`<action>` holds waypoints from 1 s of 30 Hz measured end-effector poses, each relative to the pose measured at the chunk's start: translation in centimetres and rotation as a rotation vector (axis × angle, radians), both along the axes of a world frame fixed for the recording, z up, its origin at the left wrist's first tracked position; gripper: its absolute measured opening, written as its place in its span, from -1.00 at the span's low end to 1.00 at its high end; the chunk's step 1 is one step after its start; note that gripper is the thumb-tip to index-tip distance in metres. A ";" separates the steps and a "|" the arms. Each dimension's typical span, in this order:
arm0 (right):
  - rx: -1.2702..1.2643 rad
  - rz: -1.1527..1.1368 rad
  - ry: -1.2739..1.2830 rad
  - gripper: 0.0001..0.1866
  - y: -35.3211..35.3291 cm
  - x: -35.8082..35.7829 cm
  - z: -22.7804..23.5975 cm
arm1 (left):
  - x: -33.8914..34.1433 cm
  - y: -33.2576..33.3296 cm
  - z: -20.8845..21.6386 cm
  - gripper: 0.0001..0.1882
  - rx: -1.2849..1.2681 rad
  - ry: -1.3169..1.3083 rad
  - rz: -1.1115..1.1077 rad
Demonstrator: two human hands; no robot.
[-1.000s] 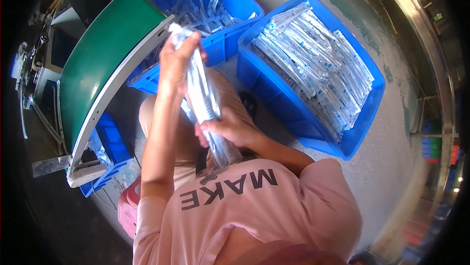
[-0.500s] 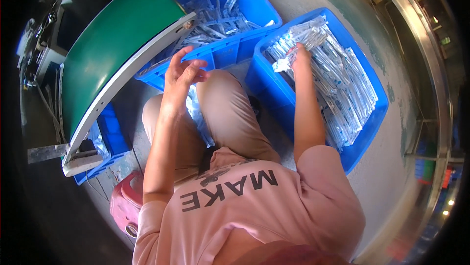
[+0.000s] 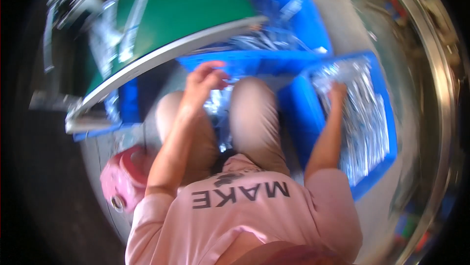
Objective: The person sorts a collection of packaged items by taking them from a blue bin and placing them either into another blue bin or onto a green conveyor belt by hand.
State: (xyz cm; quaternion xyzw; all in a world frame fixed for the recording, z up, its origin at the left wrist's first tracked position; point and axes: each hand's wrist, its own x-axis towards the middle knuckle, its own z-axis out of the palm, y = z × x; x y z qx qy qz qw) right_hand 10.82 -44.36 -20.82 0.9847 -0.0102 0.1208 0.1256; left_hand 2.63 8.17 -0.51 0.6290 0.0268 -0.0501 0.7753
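Observation:
My left hand (image 3: 206,83) hangs over my knees near the green belt's white edge, fingers loosely bent and apart, with nothing seen in it. My right hand (image 3: 337,91) reaches into the right blue bin (image 3: 306,113) and touches the layer of long, thin, clear and silvery plastic packages (image 3: 362,118) there. Its fingers are blurred and partly hidden, so I cannot make out whether they grip a package. Between my knees lies some shiny clear plastic (image 3: 218,101).
A green conveyor belt (image 3: 191,5) with a white side rail (image 3: 161,57) curves across the left; blurred clear strips (image 3: 132,27) lie on it. Behind stands another blue bin (image 3: 313,25) with loose packages. A pink stool-like object (image 3: 122,177) sits left of me; a metal rail (image 3: 438,79) runs at right.
My view has swung left, shifting the scene right and down. Clear strips now show on the belt. The crumpled package in my right hand is no longer distinguishable; that hand lies lower over the pile.

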 end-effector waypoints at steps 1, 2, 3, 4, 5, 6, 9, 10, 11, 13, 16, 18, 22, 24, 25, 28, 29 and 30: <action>0.261 -0.092 0.143 -0.70 1.4 0.1 0.4 | -0.1 0.4 -0.3 -0.71 0.053 -0.010 0.015; -0.018 0.076 -0.014 -0.71 1.6 -0.6 1.0 | -0.3 0.2 0.2 -0.71 0.057 -0.030 0.012; 0.043 -0.159 0.018 -0.70 3.3 -1.0 3.0 | -0.5 0.3 1.2 -0.74 0.098 -0.059 -0.010; 0.131 -0.434 0.181 -0.69 8.3 -0.6 8.5 | -0.5 1.0 0.2 -0.77 0.012 -0.123 0.002; 0.182 -0.468 0.120 -0.69 12.5 -0.4 13.5 | -0.3 1.5 1.3 -0.78 0.041 -0.191 0.052; 0.226 -0.515 0.061 -0.68 14.8 -0.4 17.0 | -0.6 1.9 2.5 -0.79 0.060 -0.257 0.090; 0.726 0.250 -0.305 -0.73 20.3 3.5 21.4 | 0.1 6.3 4.8 -0.81 0.298 -0.407 0.454; 0.935 0.377 -0.312 -0.75 24.6 4.5 23.0 | 0.9 8.5 4.9 -0.80 0.398 -0.485 0.586; 0.984 0.438 -0.302 -0.77 27.9 6.0 24.1 | 1.4 11.0 5.0 -0.78 0.619 -0.530 0.712; 0.877 0.671 -0.308 -0.79 33.6 8.2 26.0 | 1.8 16.1 4.7 -0.73 1.016 -0.437 0.941; 0.575 0.535 0.019 -0.69 38.2 14.9 25.9 | 2.6 22.3 3.2 -0.60 1.555 -0.251 1.191; 0.525 0.352 0.011 -0.51 40.9 17.7 25.3 | 2.5 25.0 1.6 -0.61 1.796 -0.090 1.220; 0.550 0.302 0.100 -0.36 48.6 17.3 26.2 | 4.9 24.5 0.3 -0.84 1.657 -0.263 0.919; 0.554 0.352 0.166 -0.32 52.7 15.8 26.5 | 7.5 19.3 1.1 -0.84 1.573 -0.386 0.737; 0.555 0.367 0.214 -0.36 55.0 14.8 26.9 | 8.6 16.6 1.5 -0.79 1.516 -0.415 0.600; 0.469 0.475 0.296 -0.39 58.0 12.7 27.8 | 10.8 10.6 1.3 -0.59 1.301 -0.709 0.415; 0.491 0.454 0.283 -0.48 57.8 13.0 27.6 | 10.6 10.1 2.1 -0.60 1.307 -0.703 0.369; 0.488 0.435 0.292 -0.48 57.1 13.1 27.4 | 10.5 9.6 3.1 -0.60 1.312 -0.701 0.322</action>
